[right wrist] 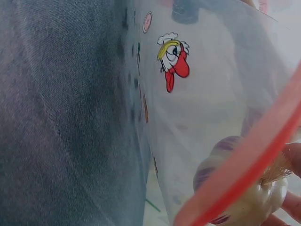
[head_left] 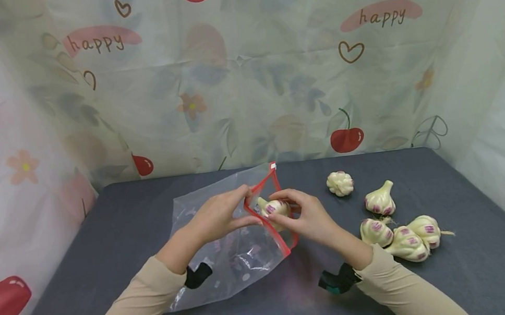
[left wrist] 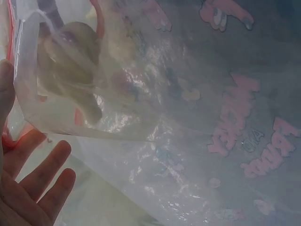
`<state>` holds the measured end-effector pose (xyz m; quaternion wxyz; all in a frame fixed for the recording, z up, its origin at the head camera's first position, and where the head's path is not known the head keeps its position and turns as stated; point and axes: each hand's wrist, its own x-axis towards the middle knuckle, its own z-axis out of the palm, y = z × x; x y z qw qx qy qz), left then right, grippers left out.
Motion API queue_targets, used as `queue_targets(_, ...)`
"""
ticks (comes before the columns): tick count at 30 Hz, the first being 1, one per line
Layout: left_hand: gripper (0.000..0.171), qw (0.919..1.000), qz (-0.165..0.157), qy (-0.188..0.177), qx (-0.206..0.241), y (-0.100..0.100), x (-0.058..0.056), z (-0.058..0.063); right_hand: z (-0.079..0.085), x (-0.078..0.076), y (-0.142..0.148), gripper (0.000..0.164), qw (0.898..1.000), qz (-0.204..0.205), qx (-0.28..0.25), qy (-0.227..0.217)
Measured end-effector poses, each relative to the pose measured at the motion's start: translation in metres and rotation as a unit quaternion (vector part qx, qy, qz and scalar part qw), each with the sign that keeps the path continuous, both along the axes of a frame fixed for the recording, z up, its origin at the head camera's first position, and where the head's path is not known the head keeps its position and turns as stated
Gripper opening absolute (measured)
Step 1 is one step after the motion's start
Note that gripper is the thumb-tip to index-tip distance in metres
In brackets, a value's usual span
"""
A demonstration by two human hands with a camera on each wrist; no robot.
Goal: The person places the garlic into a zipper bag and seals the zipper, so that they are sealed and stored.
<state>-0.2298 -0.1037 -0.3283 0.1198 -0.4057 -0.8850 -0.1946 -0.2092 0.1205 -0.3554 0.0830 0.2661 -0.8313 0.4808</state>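
A clear plastic zip bag [head_left: 228, 265] with a red zip edge lies slantwise on the table, its mouth spread toward the right. My left hand [head_left: 214, 217] grips the red rim between thumb and fingers; in the left wrist view, three fingers of this hand [left wrist: 37, 179] show beside the plastic. Within the opening, my right hand [head_left: 309, 216] holds a garlic bulb [head_left: 274, 207] with purple streaks, its stem pointing into the bag. Seen from the right wrist, the bulb's root end [right wrist: 275, 176] faces the fingers and the red zip strip [right wrist: 249, 165] crosses in front of it.
Several more garlic bulbs lie on the right of the dark table [head_left: 474, 267]: one alone [head_left: 340, 183] at the back, another [head_left: 380, 199] stem up, and a close group [head_left: 406, 244] beside my right forearm. A patterned curtain [head_left: 242, 74] encloses the back and sides.
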Motion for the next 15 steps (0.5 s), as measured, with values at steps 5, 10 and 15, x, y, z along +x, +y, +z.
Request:
queue_targets(5, 0.043, 0.9999, -0.006, 0.01, 0.008, 0.0, 0.0, 0.001, -0.002, -0.002, -0.005, 0.035, 1.0, 0.004, -0.009, -0.01)
queue_targets(10, 0.043, 0.9997, -0.009, 0.017, 0.018, 0.001, 0.0, 0.002, -0.002, -0.003, -0.01, 0.034, 0.999, 0.012, -0.01, -0.031)
queue_targets(15, 0.043, 0.9987, -0.014, 0.037, 0.033, 0.001, -0.001, 0.002, -0.002, -0.003, -0.012, 0.034, 0.997, 0.035, -0.011, -0.065)
